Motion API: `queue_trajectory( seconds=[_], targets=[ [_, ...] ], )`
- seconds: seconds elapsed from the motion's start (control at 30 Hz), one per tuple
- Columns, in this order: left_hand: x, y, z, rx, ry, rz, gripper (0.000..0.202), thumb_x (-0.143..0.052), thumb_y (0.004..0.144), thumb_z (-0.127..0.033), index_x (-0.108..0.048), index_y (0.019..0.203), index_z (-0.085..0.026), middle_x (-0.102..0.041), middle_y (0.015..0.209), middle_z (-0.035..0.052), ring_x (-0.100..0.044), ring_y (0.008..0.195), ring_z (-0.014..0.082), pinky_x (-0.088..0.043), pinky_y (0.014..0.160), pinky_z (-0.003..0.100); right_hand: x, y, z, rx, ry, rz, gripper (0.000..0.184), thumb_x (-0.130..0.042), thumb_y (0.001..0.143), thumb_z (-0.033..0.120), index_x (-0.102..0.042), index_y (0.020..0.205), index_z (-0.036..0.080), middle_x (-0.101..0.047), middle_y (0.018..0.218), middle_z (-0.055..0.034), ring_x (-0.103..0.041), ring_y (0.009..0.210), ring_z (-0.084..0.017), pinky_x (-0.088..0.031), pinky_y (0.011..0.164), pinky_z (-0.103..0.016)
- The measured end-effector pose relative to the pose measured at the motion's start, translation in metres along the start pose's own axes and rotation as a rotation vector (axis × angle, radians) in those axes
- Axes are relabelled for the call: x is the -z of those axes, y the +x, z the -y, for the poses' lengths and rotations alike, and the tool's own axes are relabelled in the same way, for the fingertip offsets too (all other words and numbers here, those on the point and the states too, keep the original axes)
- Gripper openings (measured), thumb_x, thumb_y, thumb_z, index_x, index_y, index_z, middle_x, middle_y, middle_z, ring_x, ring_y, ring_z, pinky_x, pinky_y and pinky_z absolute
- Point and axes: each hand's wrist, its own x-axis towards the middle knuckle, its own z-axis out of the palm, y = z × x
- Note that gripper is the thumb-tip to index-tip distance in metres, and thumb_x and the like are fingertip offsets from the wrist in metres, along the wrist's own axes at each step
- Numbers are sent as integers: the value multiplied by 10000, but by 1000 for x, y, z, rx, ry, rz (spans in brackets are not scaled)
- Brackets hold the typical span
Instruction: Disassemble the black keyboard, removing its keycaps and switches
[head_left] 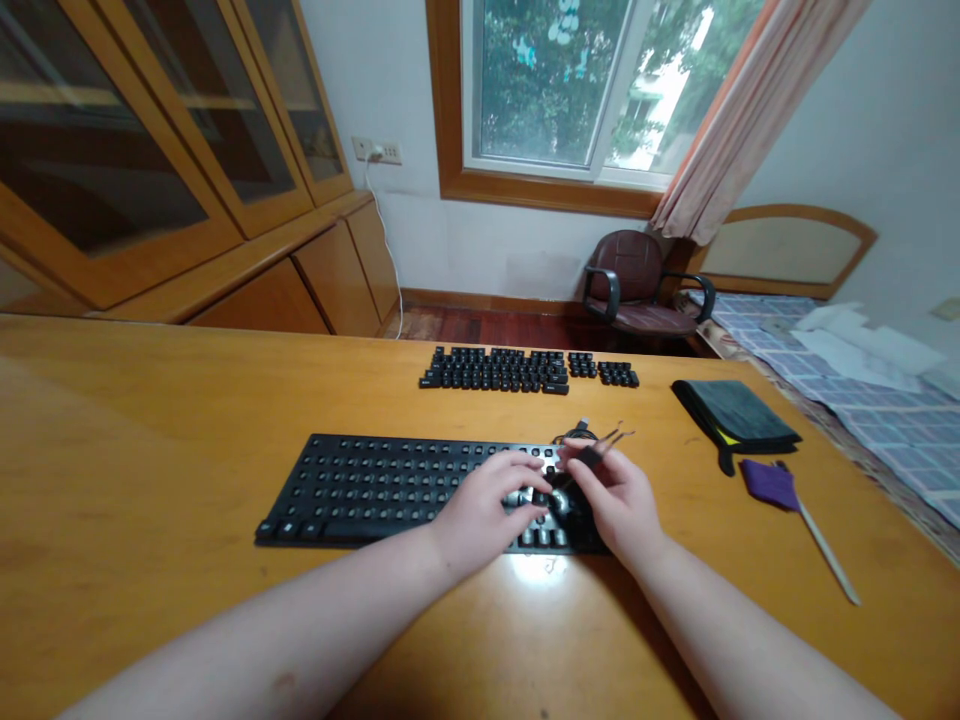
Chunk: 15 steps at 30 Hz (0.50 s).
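Note:
A black keyboard (pixel 375 490) lies on the desk with most of its keycaps off, leaving bare switches; a few caps stay on its lower left. My left hand (pixel 491 505) rests over its right half, thumb and fingertips closed around a small dark piece that looks like a keycap (pixel 539 498). Over the right end, my right hand (pixel 619 497) grips a keycap puller (pixel 590 457) by its black handle, wire prongs pointing up and to the right. Both hands hide part of the number pad. Behind them shows a coiled cable (pixel 574 435) with its plug.
Removed black keycaps (pixel 495 370) stand in rows at the desk's far edge. To the right lie a folded dark cloth (pixel 739 415) and a brush with a purple head (pixel 771 485) and pale handle. Beyond the desk is an office chair (pixel 637 285).

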Motion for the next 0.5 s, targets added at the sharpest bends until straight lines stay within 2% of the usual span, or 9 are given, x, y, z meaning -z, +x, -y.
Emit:
queue_trajectory(
  seconds=[0.1,0.2,0.27,0.3,0.4,0.5],
  targets=[
    [-1,1,1,97,-1,-25,181,-660,716,-130,-630,877,-209,-643,907,15,-591,889,157,-483,834,305,10,3,2,252,-129,4,176,-484,878,212,-617,993,222,-623,976,-72,-598,948,-197,-477,860,-371],
    [-3,1,0,165,-44,-5,240,-669,699,-145,-582,916,-200,-633,873,5,-596,808,144,-499,760,282,16,6,6,405,-299,257,223,-505,860,189,-605,1054,237,-610,998,-80,-587,949,-194,-491,831,-352],
    [-4,1,0,188,-63,6,248,-672,693,-163,-548,906,-193,-621,852,2,-594,785,141,-499,732,273,15,8,7,430,-378,441,285,-563,835,220,-584,1118,238,-627,1014,-82,-598,934,-192,-504,808,-334],
    [-5,0,0,198,-70,7,246,-671,691,-165,-534,893,-192,-614,834,-1,-593,776,141,-497,722,270,14,9,6,434,-396,492,310,-581,827,231,-576,1137,238,-640,1012,-79,-607,917,-188,-509,798,-326],
    [-6,-1,2,215,-94,-2,254,-663,686,-155,-508,884,-192,-599,811,-5,-593,763,140,-495,710,264,10,10,3,451,-398,508,279,-566,835,203,-590,1111,242,-680,964,-60,-632,875,-169,-515,785,-304],
    [-6,-1,3,188,-101,20,307,-649,706,-164,-510,977,-199,-606,859,3,-594,783,141,-498,743,275,9,10,2,457,-396,479,235,-557,827,179,-618,1047,238,-694,919,-50,-644,841,-160,-521,758,-285]
  ],
)
